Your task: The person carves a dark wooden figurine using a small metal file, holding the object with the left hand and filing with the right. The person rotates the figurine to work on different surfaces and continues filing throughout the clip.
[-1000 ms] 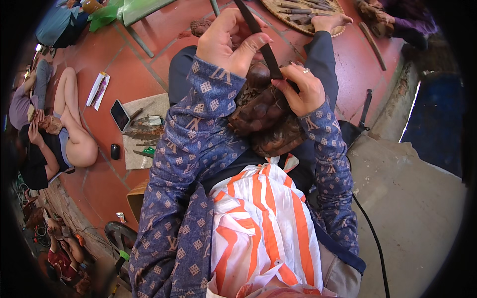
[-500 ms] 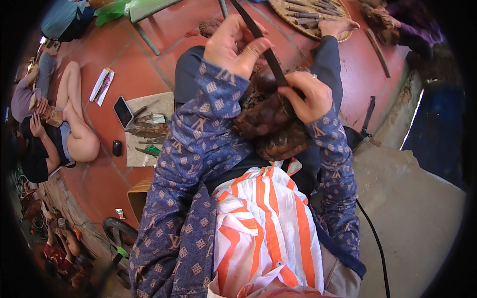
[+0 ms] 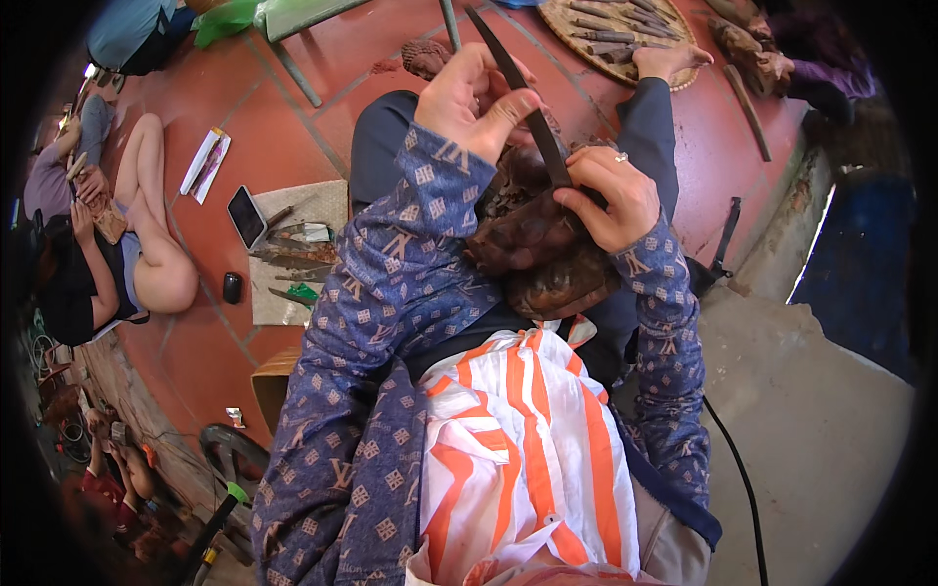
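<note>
Down on the red tiled floor [image 3: 293, 146] everything spreads out around the carver, so take it from the big things inward. That floor runs to a grey concrete step [image 3: 811, 420] on the right, and it is a shared workshop: another person sits at far left with legs folded [image 3: 147, 244], and someone else's hand [image 3: 669, 61] reaches onto a round woven tray [image 3: 586, 39] of tools at the top. A pale mat [image 3: 322, 210] lies to the left, carrying a phone [image 3: 246, 217] and loose chisels.

Closer in, an orange-and-white striped cloth [image 3: 528, 439] covers the lap, and above it sits the dark wooden carving [image 3: 532, 244], braced between the forearms against the body. It looks dense and heavy, hard and stiff, with deep knobbly relief that probably gives good purchase; the fine raised detail could chip, so the solid lower mass looks like the safest place to grip.

Now the hands. The left hand [image 3: 479, 98] is clenched round the upper shaft of a long, dark, slender chisel [image 3: 523, 93], thumb pressed along it. The right hand [image 3: 611, 195], ring on one finger, has its fingers [image 3: 586, 168] curled over the lower blade where it meets the wood, pinching and steering the tip while resting on the carving. The blade looks rigid and narrow, light beside the block it bites into.
</note>
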A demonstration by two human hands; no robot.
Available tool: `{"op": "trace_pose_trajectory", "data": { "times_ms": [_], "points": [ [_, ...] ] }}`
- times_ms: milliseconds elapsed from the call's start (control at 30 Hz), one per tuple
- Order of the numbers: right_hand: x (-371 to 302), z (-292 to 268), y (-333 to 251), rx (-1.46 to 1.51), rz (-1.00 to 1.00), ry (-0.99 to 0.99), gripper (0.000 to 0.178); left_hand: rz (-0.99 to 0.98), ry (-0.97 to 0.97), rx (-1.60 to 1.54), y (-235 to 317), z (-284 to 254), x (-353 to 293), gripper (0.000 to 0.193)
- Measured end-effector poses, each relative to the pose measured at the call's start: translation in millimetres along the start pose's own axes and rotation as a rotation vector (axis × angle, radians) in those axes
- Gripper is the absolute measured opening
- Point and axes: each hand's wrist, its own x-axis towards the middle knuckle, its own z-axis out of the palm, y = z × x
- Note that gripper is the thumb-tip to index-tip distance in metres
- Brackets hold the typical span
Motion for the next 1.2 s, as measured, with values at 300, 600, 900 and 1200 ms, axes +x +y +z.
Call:
{"op": "trace_pose_trajectory", "data": {
  "times_ms": [300, 600, 900, 1200],
  "points": [
    [-5.4, 1.0, 4.5, 0.050, -0.013, -0.016, 0.020, -0.089, -0.124, 0.015, 0.9, 2.1, 5.0, 0.021],
    [1.5, 6.1, 2.1, 0.138, 0.336, 0.091, 0.019, -0.034, -0.237, -0.021, -12.2, -0.5, 44.8, 0.024],
    [-15.6, 2.9, -12.2, 0.143, 0.323, 0.148, 0.017, -0.169, -0.585, 0.007, 0.2, 15.3, 28.0, 0.017],
    [-14.0, 10.5, -28.4, -0.108, 0.379, 0.102, 0.017, -0.266, -0.495, 0.152, -4.0, 15.5, 19.7, 0.018]
  ]
}}
